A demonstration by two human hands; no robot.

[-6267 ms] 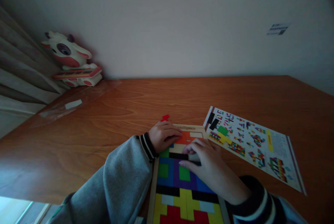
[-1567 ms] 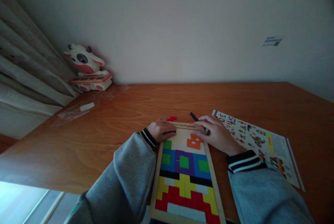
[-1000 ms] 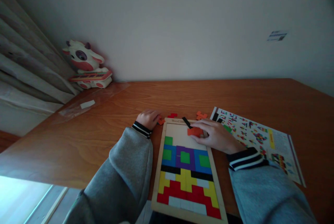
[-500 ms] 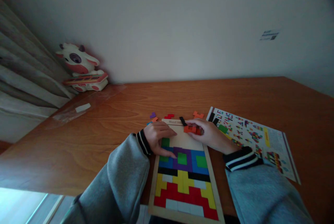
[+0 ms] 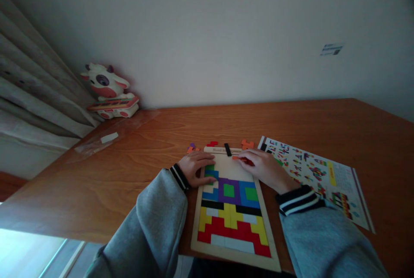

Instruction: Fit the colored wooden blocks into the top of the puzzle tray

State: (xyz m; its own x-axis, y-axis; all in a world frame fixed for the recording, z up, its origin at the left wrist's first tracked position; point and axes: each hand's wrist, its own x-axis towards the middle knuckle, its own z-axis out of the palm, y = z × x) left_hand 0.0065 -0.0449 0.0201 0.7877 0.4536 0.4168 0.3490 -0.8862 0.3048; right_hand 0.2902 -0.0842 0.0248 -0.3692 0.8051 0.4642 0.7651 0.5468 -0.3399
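Note:
A wooden puzzle board lies in front of me, its lower part filled with coloured blocks. Its upper part shows bare wood. My left hand rests at the board's upper left edge, thumb and fingers apart, beside a green block and a blue block. Over the board's upper right, my right hand has its fingers closed on orange-red pieces, partly hidden by the fingers. A black strip lies across the board's top edge, just left of that hand.
Loose orange, red and purple pieces lie beyond the board. A printed pattern sheet is at the right, partly under my right arm. A cow toy stands at the back left by the curtain.
My left hand has shifted on the board's left side, and a blue block by it now sits higher, with bare wood below. The orange-red pieces in my right hand are lower and more hidden.

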